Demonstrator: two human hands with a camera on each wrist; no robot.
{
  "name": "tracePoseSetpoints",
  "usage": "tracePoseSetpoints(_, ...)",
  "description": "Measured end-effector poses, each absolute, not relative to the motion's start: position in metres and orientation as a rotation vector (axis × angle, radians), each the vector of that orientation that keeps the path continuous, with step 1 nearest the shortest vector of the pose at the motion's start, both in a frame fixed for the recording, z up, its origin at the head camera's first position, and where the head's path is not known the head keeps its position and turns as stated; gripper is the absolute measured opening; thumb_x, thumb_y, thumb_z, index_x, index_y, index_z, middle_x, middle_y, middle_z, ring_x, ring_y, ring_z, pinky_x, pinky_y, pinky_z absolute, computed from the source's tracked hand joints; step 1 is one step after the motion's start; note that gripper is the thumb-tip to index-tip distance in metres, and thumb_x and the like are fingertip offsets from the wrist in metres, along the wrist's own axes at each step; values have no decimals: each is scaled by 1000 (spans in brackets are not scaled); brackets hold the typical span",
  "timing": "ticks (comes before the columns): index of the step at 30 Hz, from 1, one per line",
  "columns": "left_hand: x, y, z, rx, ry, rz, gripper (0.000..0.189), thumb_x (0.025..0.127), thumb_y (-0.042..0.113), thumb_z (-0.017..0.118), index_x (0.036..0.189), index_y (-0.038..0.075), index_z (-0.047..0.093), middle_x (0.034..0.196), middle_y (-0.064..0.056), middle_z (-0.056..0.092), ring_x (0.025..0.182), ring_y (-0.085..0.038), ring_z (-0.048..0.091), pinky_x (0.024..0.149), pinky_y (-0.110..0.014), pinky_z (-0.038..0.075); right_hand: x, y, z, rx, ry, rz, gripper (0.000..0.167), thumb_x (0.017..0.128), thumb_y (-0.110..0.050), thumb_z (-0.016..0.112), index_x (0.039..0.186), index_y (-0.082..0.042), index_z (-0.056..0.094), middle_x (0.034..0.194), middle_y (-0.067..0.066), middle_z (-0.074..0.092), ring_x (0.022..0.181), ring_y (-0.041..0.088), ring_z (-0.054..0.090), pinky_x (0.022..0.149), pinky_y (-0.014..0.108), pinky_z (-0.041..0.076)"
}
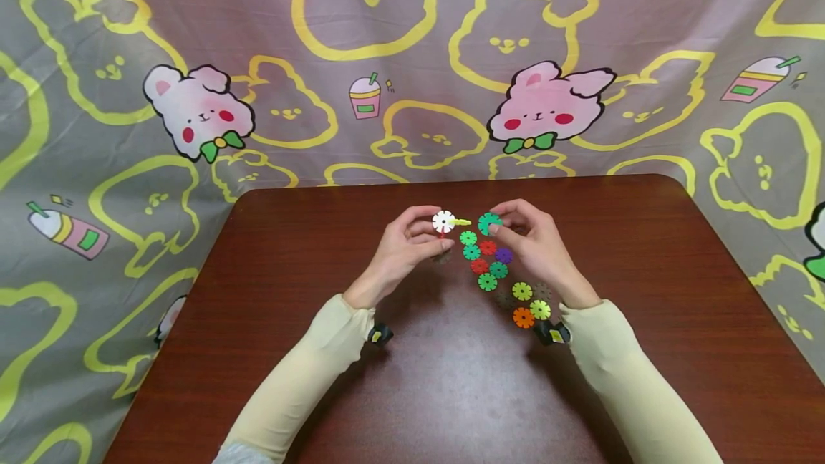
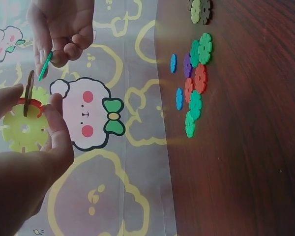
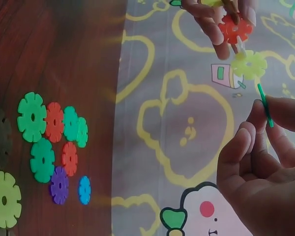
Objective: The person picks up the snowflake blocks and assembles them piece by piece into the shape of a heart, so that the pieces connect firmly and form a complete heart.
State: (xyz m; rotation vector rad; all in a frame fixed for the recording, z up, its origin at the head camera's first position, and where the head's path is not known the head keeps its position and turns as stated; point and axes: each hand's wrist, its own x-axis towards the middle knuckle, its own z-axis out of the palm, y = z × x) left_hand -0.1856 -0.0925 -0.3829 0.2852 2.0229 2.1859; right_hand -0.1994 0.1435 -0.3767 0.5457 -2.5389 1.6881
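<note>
Held above the tabletop [image 1: 213, 321], toward its far edge, the left hand [image 1: 404, 245] grips a cluster [image 1: 443, 215] of slotted discs joined together, its yellow disc [image 1: 461, 222] jutting rightward and seen edge-on from the head view. The right hand [image 1: 533, 235] pinches a green disc [image 1: 487, 221] between thumb and fingers, just right of the yellow disc's tip but not touching it. Loose discs [image 1: 498, 270] lie on the tabletop, nearer the right hand; no brand, label or writing is readable.

No readable text, brands or numbers. Yellow patches [image 1: 558, 336] on both black wrist devices [image 1: 544, 332]: too small to make out.
</note>
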Motion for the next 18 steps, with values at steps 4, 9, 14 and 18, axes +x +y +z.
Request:
tracePoseSetpoints(4, -185, -93, -383, 300, 2029, 2187, 58, 81, -5, 71, 133, 0, 47, 101, -12, 65, 80, -11, 68, 71, -21, 54, -199, 141, -376, 549, -2536, 1688, 24, 92, -18, 66, 114, -9, 61, 89, 12, 70, 78, 18, 63, 69, 25, 48)
tracePoseSetpoints(9, -184, -92, -383, 315, 2025, 2198, 56, 81, -6, 71, 131, 2, 49, 100, -11, 66, 80, -12, 68, 70, -21, 53, -199, 139, -376, 550, -2544, 1699, 24, 92, -18, 66, 114, -10, 61, 90, 12, 70, 79, 24, 63, 69, 25, 48)
tracePoseSetpoints(14, -185, -92, -384, 319, 2019, 2199, 57, 81, -6, 71, 133, -1, 47, 98, -7, 67, 80, -11, 68, 68, -21, 53, -199, 137, -376, 539, -2548, 1710, 24, 92, -18, 66, 114, -10, 62, 90, 14, 70, 81, 29, 63, 69, 25, 47)
tracePoseSetpoints(18, -185, -92, -384, 305, 2025, 2188, 54, 82, -4, 71, 131, 3, 50, 98, -2, 67, 81, -11, 68, 69, -21, 53, -200, 135, -376, 539, -2548, 1712, 24, 92, -17, 66, 114, -8, 62, 92, 17, 70, 81, 26, 62, 70, 24, 47)
